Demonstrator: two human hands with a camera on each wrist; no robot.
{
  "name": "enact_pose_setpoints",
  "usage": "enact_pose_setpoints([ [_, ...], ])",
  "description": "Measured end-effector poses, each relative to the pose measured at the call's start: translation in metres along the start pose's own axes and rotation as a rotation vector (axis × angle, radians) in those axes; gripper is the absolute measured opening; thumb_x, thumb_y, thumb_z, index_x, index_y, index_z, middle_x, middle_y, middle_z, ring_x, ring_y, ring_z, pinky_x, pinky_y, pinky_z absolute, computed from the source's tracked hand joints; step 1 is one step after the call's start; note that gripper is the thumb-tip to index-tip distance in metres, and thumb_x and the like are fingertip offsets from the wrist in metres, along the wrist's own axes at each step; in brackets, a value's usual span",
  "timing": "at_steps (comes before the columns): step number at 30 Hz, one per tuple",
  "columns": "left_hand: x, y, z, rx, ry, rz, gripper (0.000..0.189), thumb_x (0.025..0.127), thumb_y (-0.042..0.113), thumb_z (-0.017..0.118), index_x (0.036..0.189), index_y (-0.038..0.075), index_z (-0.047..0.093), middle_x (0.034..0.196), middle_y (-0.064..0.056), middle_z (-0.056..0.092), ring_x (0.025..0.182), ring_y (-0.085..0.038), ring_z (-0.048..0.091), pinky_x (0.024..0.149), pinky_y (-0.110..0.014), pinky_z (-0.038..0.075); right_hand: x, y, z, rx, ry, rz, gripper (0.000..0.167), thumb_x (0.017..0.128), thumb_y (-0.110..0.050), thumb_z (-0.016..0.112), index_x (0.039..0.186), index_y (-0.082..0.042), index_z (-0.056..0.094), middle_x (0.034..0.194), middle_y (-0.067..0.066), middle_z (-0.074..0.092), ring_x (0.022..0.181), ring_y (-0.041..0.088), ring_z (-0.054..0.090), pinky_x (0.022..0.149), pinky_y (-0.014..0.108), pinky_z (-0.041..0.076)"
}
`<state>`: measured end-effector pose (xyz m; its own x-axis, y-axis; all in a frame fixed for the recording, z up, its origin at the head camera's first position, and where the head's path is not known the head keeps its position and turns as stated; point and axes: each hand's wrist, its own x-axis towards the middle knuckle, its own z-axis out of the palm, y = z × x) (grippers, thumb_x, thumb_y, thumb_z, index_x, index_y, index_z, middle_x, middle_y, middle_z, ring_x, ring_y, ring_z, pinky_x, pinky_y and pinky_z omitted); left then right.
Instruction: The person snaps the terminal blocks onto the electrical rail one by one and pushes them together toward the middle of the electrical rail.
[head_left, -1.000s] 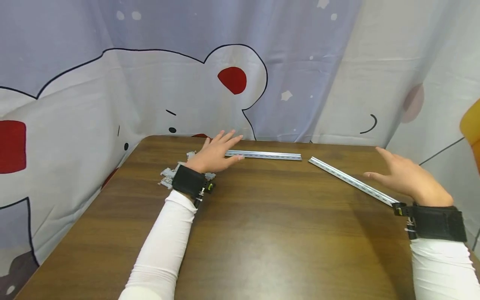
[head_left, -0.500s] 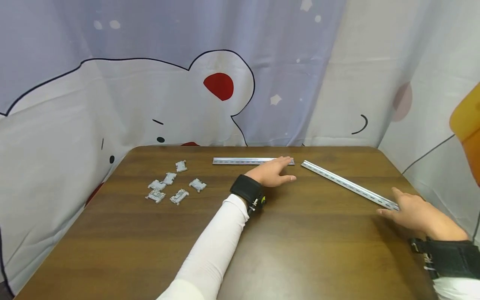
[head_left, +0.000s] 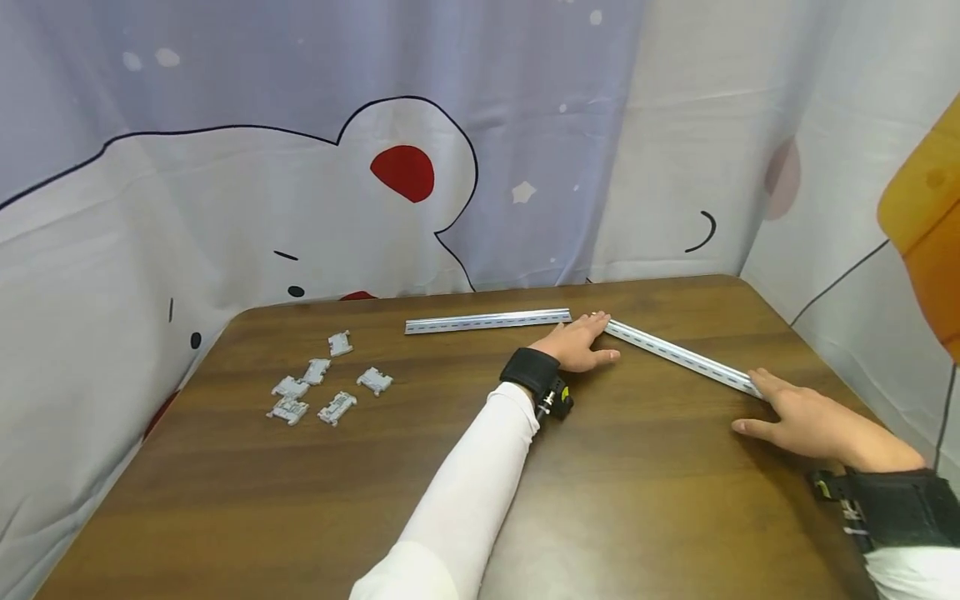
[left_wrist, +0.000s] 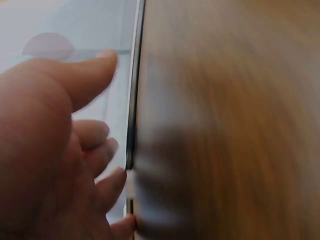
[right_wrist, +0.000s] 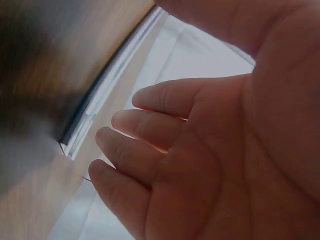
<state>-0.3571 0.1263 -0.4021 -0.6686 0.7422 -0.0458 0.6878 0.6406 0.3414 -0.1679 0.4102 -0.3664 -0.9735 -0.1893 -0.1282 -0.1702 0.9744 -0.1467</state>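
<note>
Two silvery slotted DIN rails lie on the brown table. In the head view my left hand [head_left: 576, 343] is at the far end of the slanted rail [head_left: 675, 354], its fingers extended and overlapping that tip. The right hand [head_left: 813, 421] is at the same rail's near end, fingertips by the metal and thumb spread out to the left. The other DIN rail [head_left: 487, 321] lies crosswise at the back, just left of my left fingers. From the right wrist, the rail end [right_wrist: 107, 82] shows beyond my straight fingers [right_wrist: 157, 95], a gap apart in that view.
Several small grey terminal blocks, among them a nearer one [head_left: 337, 407] and a separate one [head_left: 375, 381], lie loose at the left of the table [head_left: 300, 500]. A printed curtain [head_left: 300, 208] hangs behind the table and along its sides.
My left hand has moved right, from over the terminal blocks, past the back rail to the slanted rail's far end. The right hand has come lower, to its near end. The head view has turned right.
</note>
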Motion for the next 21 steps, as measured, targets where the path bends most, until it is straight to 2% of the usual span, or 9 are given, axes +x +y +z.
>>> enact_pose_setpoints([
  [2, 0.003, 0.002, 0.003, 0.014, -0.033, -0.033, 0.076, 0.098, 0.057, 0.044, 0.157, 0.017, 0.019, 0.163, 0.001, 0.017, 0.150, -0.021, 0.012, 0.118, -0.052, 0.015, -0.001, -0.002, 0.004, 0.009, -0.006, -0.014, 0.097, 0.088, -0.052, 0.065, 0.139, 0.023, 0.029, 0.141, 0.047, 0.028, 0.125, 0.063, 0.034, 0.097, 0.068, 0.033],
  [6, 0.004, 0.008, 0.000, 0.071, -0.068, -0.062, 0.073, 0.098, 0.056, 0.044, 0.156, 0.019, 0.022, 0.162, 0.004, 0.019, 0.150, -0.018, 0.012, 0.119, -0.049, 0.014, 0.001, -0.001, 0.007, -0.008, -0.006, -0.027, 0.095, 0.088, -0.051, 0.065, 0.135, 0.024, 0.033, 0.140, 0.047, 0.029, 0.125, 0.062, 0.035, 0.099, 0.067, 0.033],
  [13, -0.014, 0.013, -0.015, 0.173, -0.109, -0.056, 0.066, 0.100, 0.049, 0.045, 0.155, 0.016, 0.027, 0.162, -0.001, 0.021, 0.149, -0.020, 0.018, 0.119, -0.035, 0.019, 0.007, -0.011, 0.009, -0.070, 0.042, -0.043, 0.080, 0.092, -0.039, 0.064, 0.131, 0.025, 0.037, 0.137, 0.047, 0.033, 0.125, 0.060, 0.037, 0.100, 0.065, 0.034],
  [17, -0.032, 0.013, -0.018, 0.225, -0.140, -0.062, 0.067, 0.100, 0.049, 0.046, 0.154, 0.015, 0.027, 0.162, -0.003, 0.021, 0.148, -0.021, 0.022, 0.117, -0.031, 0.023, 0.011, -0.025, 0.014, -0.100, 0.063, -0.048, 0.068, 0.095, -0.033, 0.060, 0.127, 0.024, 0.042, 0.134, 0.048, 0.035, 0.124, 0.060, 0.037, 0.100, 0.065, 0.035],
  [19, -0.048, 0.011, -0.019, 0.256, -0.136, -0.087, 0.067, 0.099, 0.051, 0.047, 0.154, 0.016, 0.029, 0.161, -0.002, 0.023, 0.146, -0.021, 0.027, 0.115, -0.034, 0.029, 0.012, -0.035, 0.017, -0.105, 0.071, -0.060, 0.065, 0.096, -0.031, 0.059, 0.126, 0.024, 0.042, 0.133, 0.049, 0.036, 0.124, 0.060, 0.038, 0.100, 0.064, 0.035],
  [21, -0.069, 0.007, -0.017, 0.296, -0.116, -0.122, 0.068, 0.098, 0.053, 0.048, 0.153, 0.017, 0.032, 0.160, -0.001, 0.027, 0.144, -0.021, 0.031, 0.110, -0.039, 0.037, 0.015, -0.047, 0.020, -0.105, 0.078, -0.082, 0.064, 0.097, -0.030, 0.059, 0.127, 0.024, 0.042, 0.133, 0.048, 0.037, 0.125, 0.059, 0.038, 0.100, 0.064, 0.036],
])
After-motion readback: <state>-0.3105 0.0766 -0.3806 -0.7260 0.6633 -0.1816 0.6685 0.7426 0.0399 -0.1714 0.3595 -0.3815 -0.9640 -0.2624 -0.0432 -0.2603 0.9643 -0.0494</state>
